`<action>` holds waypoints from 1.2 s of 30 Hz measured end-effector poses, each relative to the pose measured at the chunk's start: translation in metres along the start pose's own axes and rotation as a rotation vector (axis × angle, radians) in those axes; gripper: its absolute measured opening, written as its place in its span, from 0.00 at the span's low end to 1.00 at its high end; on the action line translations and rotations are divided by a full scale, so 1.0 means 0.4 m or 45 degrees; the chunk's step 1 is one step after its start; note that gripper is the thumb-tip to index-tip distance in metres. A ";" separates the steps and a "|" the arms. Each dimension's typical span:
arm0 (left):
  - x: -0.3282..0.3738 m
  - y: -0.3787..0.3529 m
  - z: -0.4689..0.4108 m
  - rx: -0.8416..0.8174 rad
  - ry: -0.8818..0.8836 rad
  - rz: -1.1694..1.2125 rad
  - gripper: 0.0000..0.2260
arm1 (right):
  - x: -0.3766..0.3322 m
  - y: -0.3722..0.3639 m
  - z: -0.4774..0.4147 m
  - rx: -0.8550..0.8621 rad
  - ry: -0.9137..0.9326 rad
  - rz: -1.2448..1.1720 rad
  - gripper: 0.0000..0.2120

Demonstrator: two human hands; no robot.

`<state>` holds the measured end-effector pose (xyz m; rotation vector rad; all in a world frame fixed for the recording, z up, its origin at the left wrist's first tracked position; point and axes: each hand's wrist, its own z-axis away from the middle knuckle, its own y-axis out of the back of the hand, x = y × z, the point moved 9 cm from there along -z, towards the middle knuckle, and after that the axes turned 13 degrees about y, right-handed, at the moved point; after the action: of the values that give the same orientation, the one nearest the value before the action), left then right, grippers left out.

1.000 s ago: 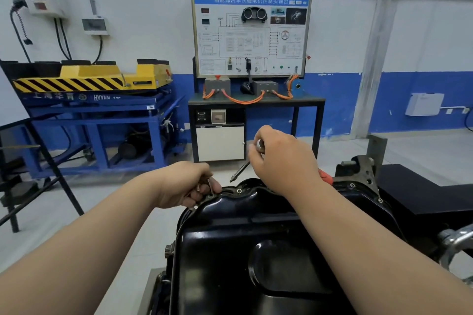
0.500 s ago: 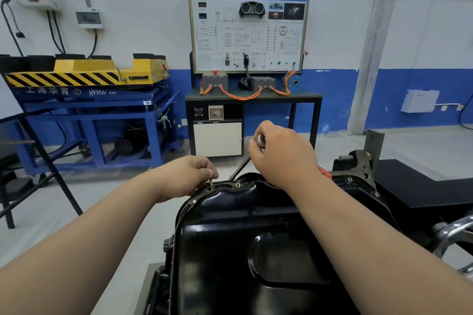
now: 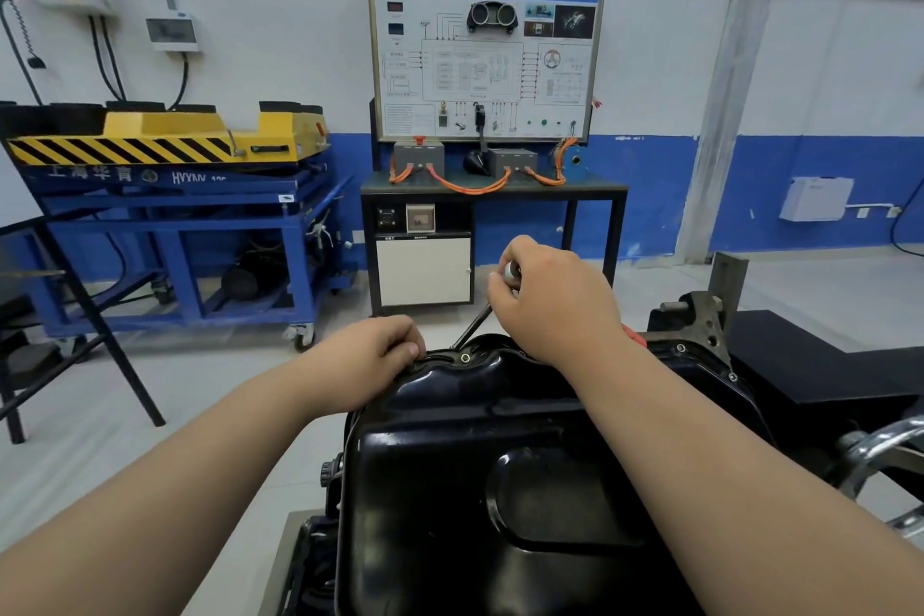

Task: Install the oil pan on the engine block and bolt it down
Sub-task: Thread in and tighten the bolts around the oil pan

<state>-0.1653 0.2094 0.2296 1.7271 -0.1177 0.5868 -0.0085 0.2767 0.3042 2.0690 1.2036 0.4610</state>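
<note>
**At the far flange: bolts going into the oil pan**

On top of the engine block, mostly hidden beneath it, the black oil pan (image 3: 500,455) is already sitting in place, sump side up, its flange (image 3: 480,358) lining up with the block's edge. The left hand (image 3: 372,355) is curling down onto the far left corner of the flange, fingertips pinched as if seating a bolt; the bolt itself is hidden, so I cannot tell for sure what it is gripping. The right hand (image 3: 550,300) is clenching around the silver handle end of a tool (image 3: 472,325), apparently a ratchet or socket driver, whose dark shaft is angling down to the far rim.

Placement looks done. Bolting appears to be in its early part: a nearby flange hole (image 3: 465,358) is showing empty, and fasteners along the right rim (image 3: 731,376) are too small to judge.
</note>
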 end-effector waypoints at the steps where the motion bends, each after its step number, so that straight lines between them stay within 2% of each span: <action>1: -0.006 -0.007 -0.002 -0.038 0.018 0.003 0.06 | -0.001 0.001 0.001 -0.003 0.005 -0.001 0.05; 6: -0.027 -0.007 -0.007 -0.102 0.142 0.173 0.07 | -0.034 0.014 0.004 -0.081 0.075 -0.034 0.06; 14: -0.067 -0.029 0.002 -0.253 0.372 0.620 0.10 | -0.216 0.257 -0.038 0.045 0.508 -0.019 0.07; 20: -0.048 -0.015 -0.001 -0.188 0.385 0.556 0.11 | -0.296 0.225 -0.015 -0.164 0.592 0.145 0.06; 26: -0.045 -0.003 -0.003 -0.099 0.382 0.466 0.11 | -0.276 0.194 0.003 -0.136 0.559 0.148 0.07; 31: -0.047 -0.009 -0.002 -0.122 0.383 0.458 0.11 | -0.281 0.224 0.001 -0.065 0.558 0.091 0.07; 36: -0.055 -0.014 -0.008 -0.096 0.386 0.457 0.10 | -0.297 0.190 0.008 -0.128 0.588 0.140 0.07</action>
<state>-0.1832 0.2084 0.2154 1.5333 -0.2341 1.0880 -0.0200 0.1479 0.3608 2.0080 1.2917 1.0746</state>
